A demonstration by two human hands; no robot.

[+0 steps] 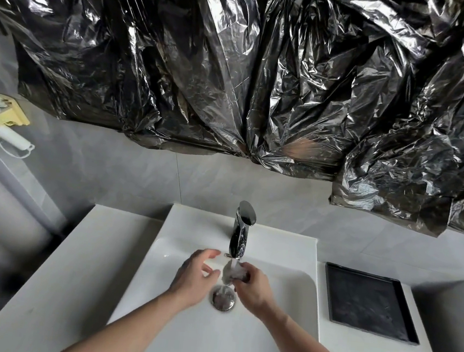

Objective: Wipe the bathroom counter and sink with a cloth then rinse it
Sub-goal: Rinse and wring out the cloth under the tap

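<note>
A white rectangular sink (pixel 286 279) is set in a white counter (pixel 52 271). Water runs from the chrome faucet (pixel 240 231) onto a small grey cloth (pixel 232 273), bunched up in my right hand (pixel 253 288) just under the spout. My left hand (pixel 196 275) hovers beside it on the left, fingers spread, holding nothing. The chrome drain (pixel 223 297) lies right below the cloth, between my two wrists.
A black rectangular tray (pixel 369 302) lies on the counter right of the sink. Crumpled black plastic sheeting (pixel 250 69) hangs over the wall above. A white hair dryer with a yellow holder (pixel 4 120) is mounted on the left wall.
</note>
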